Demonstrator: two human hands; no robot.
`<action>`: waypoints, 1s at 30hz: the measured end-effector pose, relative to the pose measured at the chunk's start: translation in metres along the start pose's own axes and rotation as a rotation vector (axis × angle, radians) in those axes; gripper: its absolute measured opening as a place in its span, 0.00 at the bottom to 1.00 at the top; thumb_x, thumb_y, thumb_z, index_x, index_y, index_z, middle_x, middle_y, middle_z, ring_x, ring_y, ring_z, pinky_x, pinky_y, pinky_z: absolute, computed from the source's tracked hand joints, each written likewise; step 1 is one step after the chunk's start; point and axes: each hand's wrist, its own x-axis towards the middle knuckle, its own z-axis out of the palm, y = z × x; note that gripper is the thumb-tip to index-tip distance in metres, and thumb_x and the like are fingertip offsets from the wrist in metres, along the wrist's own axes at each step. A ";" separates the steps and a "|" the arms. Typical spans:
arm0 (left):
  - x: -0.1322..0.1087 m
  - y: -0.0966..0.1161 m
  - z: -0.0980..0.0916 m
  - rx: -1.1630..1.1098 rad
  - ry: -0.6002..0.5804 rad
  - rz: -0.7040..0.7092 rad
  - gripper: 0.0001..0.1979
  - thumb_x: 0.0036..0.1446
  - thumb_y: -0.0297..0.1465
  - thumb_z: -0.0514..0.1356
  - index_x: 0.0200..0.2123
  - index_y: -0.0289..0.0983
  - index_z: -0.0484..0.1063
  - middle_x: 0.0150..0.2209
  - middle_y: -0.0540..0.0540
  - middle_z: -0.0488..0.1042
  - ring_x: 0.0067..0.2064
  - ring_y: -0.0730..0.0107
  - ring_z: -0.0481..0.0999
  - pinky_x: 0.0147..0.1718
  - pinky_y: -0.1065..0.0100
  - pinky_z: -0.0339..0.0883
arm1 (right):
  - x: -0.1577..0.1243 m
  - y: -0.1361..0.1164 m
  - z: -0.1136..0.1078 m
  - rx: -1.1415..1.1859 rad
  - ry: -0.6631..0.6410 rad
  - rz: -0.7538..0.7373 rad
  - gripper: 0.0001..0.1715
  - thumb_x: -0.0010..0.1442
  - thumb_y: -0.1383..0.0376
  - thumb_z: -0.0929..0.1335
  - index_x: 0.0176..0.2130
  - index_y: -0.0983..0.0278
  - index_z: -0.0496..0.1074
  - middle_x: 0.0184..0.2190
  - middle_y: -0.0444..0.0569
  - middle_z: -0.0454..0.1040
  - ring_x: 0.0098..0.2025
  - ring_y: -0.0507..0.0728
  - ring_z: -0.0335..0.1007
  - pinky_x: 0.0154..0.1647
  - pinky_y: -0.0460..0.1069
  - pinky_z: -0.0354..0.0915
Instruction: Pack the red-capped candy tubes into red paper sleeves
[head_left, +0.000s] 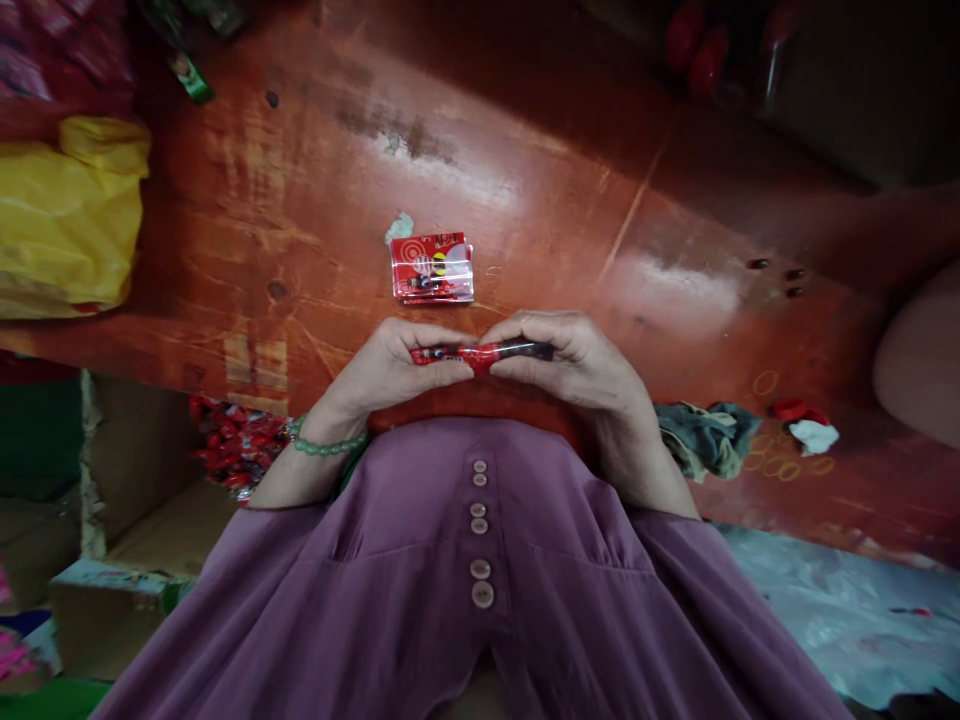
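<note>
A thin, shiny red-and-black packet [484, 352] is held level between both hands, seen nearly edge-on close to the table's front edge. My left hand [401, 365] pinches its left end, thumb below and fingers above. At the other end my right hand [566, 355] grips the darker part in the same way. The thumbs nearly meet at the red middle. Just beyond the hands lies a small stack of red printed cards [431, 268] with a glossy surface. What the packet contains cannot be made out.
Left on the reddish wooden table [322, 200] sits a yellow bag [67, 220]. Below that edge, a cardboard box [161, 510] stands by a heap of red wrapped pieces [244, 440]. To the right lie a crumpled grey cloth [709, 440], rubber bands [776, 460] and small dark pieces [795, 275].
</note>
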 end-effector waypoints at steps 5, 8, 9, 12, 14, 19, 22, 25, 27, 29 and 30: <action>-0.009 -0.015 0.002 -0.365 -0.026 0.046 0.28 0.36 0.48 0.75 0.38 0.37 0.82 0.33 0.41 0.82 0.36 0.57 0.82 0.38 0.61 0.77 | -0.009 0.005 0.014 0.325 0.174 0.159 0.13 0.58 0.60 0.73 0.41 0.65 0.76 0.26 0.40 0.73 0.23 0.45 0.62 0.23 0.42 0.59; -0.011 -0.018 0.020 -0.449 0.064 0.090 0.22 0.36 0.42 0.76 0.35 0.37 0.82 0.31 0.44 0.82 0.33 0.62 0.81 0.38 0.62 0.77 | -0.011 0.007 0.021 0.402 0.221 0.169 0.15 0.57 0.57 0.74 0.40 0.66 0.76 0.24 0.39 0.72 0.20 0.44 0.59 0.19 0.41 0.57; -0.011 -0.017 0.027 -0.457 0.142 0.097 0.18 0.39 0.40 0.76 0.33 0.38 0.82 0.30 0.46 0.82 0.32 0.65 0.81 0.38 0.64 0.76 | -0.012 0.007 0.024 0.407 0.234 0.165 0.16 0.57 0.57 0.74 0.40 0.66 0.75 0.24 0.39 0.72 0.19 0.44 0.59 0.19 0.41 0.57; -0.010 -0.014 0.046 -0.501 0.338 0.070 0.12 0.44 0.39 0.74 0.29 0.39 0.81 0.28 0.50 0.81 0.30 0.74 0.78 0.35 0.70 0.74 | -0.012 0.008 0.034 0.384 0.290 0.149 0.16 0.58 0.55 0.73 0.39 0.65 0.74 0.24 0.39 0.72 0.18 0.44 0.57 0.17 0.41 0.55; -0.009 -0.013 0.053 -0.543 0.372 0.025 0.13 0.44 0.40 0.74 0.28 0.38 0.80 0.27 0.50 0.80 0.28 0.75 0.76 0.32 0.72 0.72 | -0.013 0.008 0.043 0.327 0.354 0.109 0.16 0.60 0.54 0.71 0.39 0.64 0.73 0.26 0.40 0.72 0.20 0.45 0.60 0.20 0.42 0.59; -0.010 -0.015 0.060 -0.568 0.409 -0.017 0.17 0.42 0.43 0.74 0.23 0.35 0.78 0.22 0.50 0.78 0.24 0.77 0.74 0.29 0.73 0.70 | -0.016 0.013 0.067 0.013 0.621 -0.064 0.11 0.61 0.58 0.71 0.40 0.63 0.73 0.33 0.44 0.75 0.34 0.51 0.71 0.38 0.48 0.69; -0.009 -0.016 0.063 -0.574 0.404 -0.017 0.18 0.40 0.44 0.74 0.22 0.35 0.78 0.22 0.50 0.78 0.24 0.76 0.75 0.29 0.72 0.71 | -0.014 0.020 0.079 0.095 0.657 -0.049 0.13 0.65 0.55 0.67 0.42 0.62 0.70 0.29 0.41 0.72 0.27 0.49 0.68 0.31 0.46 0.68; -0.007 -0.014 0.064 -0.559 0.429 0.026 0.17 0.38 0.42 0.75 0.23 0.36 0.77 0.21 0.52 0.77 0.23 0.78 0.73 0.28 0.74 0.69 | -0.011 0.025 0.083 -0.007 0.713 -0.111 0.13 0.67 0.55 0.65 0.43 0.62 0.69 0.32 0.44 0.73 0.31 0.51 0.70 0.35 0.49 0.70; -0.005 -0.013 0.062 -0.551 0.452 0.062 0.18 0.37 0.42 0.76 0.23 0.36 0.77 0.21 0.53 0.76 0.23 0.80 0.72 0.26 0.75 0.68 | -0.012 0.025 0.080 -0.167 0.696 -0.188 0.14 0.67 0.55 0.64 0.45 0.62 0.69 0.38 0.49 0.75 0.40 0.54 0.72 0.44 0.52 0.71; -0.004 -0.011 0.058 -0.532 0.478 0.092 0.18 0.37 0.41 0.76 0.25 0.36 0.78 0.23 0.52 0.77 0.24 0.79 0.72 0.28 0.75 0.68 | -0.015 0.023 0.074 -0.205 0.584 -0.187 0.17 0.68 0.54 0.63 0.50 0.62 0.67 0.44 0.52 0.75 0.45 0.56 0.72 0.47 0.53 0.70; -0.003 -0.010 0.057 -0.521 0.495 0.109 0.17 0.37 0.41 0.76 0.26 0.36 0.79 0.24 0.52 0.78 0.25 0.78 0.73 0.29 0.74 0.69 | -0.018 0.022 0.071 -0.169 0.526 -0.158 0.19 0.68 0.55 0.63 0.53 0.62 0.66 0.45 0.51 0.75 0.44 0.55 0.72 0.46 0.52 0.70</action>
